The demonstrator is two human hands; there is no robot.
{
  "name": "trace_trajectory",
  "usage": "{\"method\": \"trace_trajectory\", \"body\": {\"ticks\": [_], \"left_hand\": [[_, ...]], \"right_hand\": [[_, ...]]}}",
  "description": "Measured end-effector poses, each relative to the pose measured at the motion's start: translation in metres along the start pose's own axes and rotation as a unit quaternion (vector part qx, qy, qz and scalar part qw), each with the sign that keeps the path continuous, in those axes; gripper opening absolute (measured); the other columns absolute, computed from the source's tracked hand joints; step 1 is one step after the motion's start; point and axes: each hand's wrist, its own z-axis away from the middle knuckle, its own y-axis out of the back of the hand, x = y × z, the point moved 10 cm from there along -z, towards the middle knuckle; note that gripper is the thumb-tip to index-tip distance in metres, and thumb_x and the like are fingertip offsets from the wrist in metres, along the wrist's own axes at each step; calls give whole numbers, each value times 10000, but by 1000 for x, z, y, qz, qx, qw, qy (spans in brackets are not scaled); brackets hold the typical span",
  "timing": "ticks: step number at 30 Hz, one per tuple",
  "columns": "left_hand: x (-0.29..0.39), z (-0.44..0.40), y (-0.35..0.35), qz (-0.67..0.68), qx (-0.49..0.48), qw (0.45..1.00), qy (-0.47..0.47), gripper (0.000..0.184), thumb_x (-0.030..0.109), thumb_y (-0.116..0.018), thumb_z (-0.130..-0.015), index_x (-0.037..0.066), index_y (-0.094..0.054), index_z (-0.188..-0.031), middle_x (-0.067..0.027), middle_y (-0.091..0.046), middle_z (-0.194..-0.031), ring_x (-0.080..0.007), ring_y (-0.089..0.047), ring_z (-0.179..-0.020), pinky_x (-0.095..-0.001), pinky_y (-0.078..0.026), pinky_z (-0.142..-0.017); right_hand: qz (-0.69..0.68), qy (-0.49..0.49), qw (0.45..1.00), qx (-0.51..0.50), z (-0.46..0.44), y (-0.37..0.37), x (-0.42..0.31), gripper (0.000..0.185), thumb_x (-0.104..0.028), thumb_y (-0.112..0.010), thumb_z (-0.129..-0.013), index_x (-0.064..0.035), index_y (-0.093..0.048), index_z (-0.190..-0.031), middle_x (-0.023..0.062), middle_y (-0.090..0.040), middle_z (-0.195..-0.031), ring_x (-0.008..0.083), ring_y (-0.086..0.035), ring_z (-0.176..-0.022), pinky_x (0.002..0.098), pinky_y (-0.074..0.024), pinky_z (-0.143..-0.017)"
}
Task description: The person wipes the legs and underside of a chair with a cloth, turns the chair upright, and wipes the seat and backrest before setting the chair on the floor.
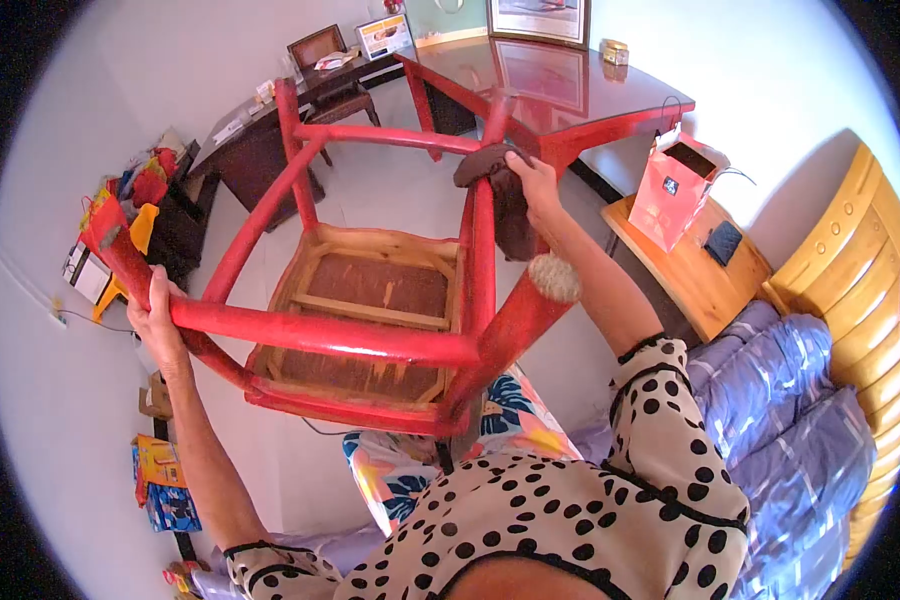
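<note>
Stool (380, 288), upturned before me, underside exposed, legs thus within reach. My left hand (158, 315) grips one leg (125, 262), apparently to steady the frame; my right hand (536, 187) clasps a cloth (511, 215) against another, presumably to follow its roundness.

No readable lettering or numbers.

Chair frame (330, 333) glossy, smooth; seat underside (375, 312) matt wood; cloth (511, 215) matt.
</note>
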Motion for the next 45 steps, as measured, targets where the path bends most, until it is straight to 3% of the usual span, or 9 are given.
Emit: {"method": "trace_trajectory", "body": {"ticks": [3, 6, 7, 10, 16, 20, 29, 36, 45], "left_hand": [[-7, -6, -2, 26, -7, 1000, -1, 204, 222, -656, -932, 32, -593, -967, -6, -538, -678, -89, -507, -568, -248, -420, -535], [-6, -6, -9, 46, -21, 999, -5, 206, 222, -660, -926, 35, -591, -978, -4, -536, -678, -88, -509, -569, -247, -421, -534], [-4, -7, -11, 51, -25, 998, -8, 206, 222, -661, -924, 37, -590, -982, -3, -536, -679, -88, -510, -570, -246, -421, -535], [-1, -12, -21, 41, -52, 998, -7, 200, 223, -663, -922, 46, -591, -982, 2, -533, -683, -86, -512, -574, -245, -426, -538], [12, 1, -24, 29, -29, 999, -17, 195, 227, -654, -928, 49, -590, -976, 4, -530, -688, -82, -512, -579, -245, -430, -546], [2, -1, -12, -1, -19, 1000, -16, 210, 240, -649, -930, 44, -595, -983, 6, -531, -686, -84, -509, -579, -243, -417, -531], [-2, 0, -16, 28, -25, 999, -1, 235, 256, -614, -957, 39, -574, -1040, -11, -542, -704, -105, -517, -597, -258, -422, -557], [-2, -4, -18, 2, -15, 1000, -14, 251, 282, -662, -914, 47, -613, -985, 3, -557, -721, -89, -530, -605, -255, -430, -558], [-27, -29, -10, 35, 1, 999, -5, 244, 270, -657, -921, 40, -600, -978, -7, -557, -699, -95, -525, -586, -245, -421, -545]], "right_hand": [[14, 156, 987, -23, 13, -4, -65, 429, -246, -734, -874, 29, -620, -1182, 110, -676, -1019, 198, -644, -886, 340, -518, -823], [116, 334, 933, 65, 4, -11, -98, 552, -260, -793, -812, 15, -571, -1237, 123, -652, -1093, 216, -629, -962, 347, -503, -882], [98, 269, 958, 3, -2, -20, -97, 645, -257, -827, -768, -1, -529, -1280, 128, -633, -1133, 225, -614, -1017, 342, -493, -908], [90, 229, 969, 18, -33, -23, -78, 613, -234, -831, -746, 5, -556, -1239, 138, -644, -1105, 243, -621, -1009, 345, -487, -912], [192, 308, 927, 93, -47, -18, -86, 578, -254, -840, -681, -4, -607, -1148, 155, -676, -1044, 257, -651, -963, 362, -502, -875], [311, 284, 892, 161, -22, -16, -94, 707, -264, -846, -678, 9, -536, -1252, 187, -682, -1037, 314, -667, -966, 403, -504, -894], [305, 451, 818, 187, -1, -27, -117, 761, -170, -831, -682, 17, -478, -1329, 216, -575, -1218, 351, -579, -1148, 411, -465, -984], [404, 460, 783, 105, -25, -38, -122, 637, -260, -804, -712, -62, -556, -1264, 182, -608, -1146, 366, -602, -1065, 433, -491, -913], [522, 400, 751, -52, -46, -64, -148, 458, -385, -745, -727, -105, -675, -1083, 186, -702, -877, 391, -681, -852, 466, -538, -776]]}}
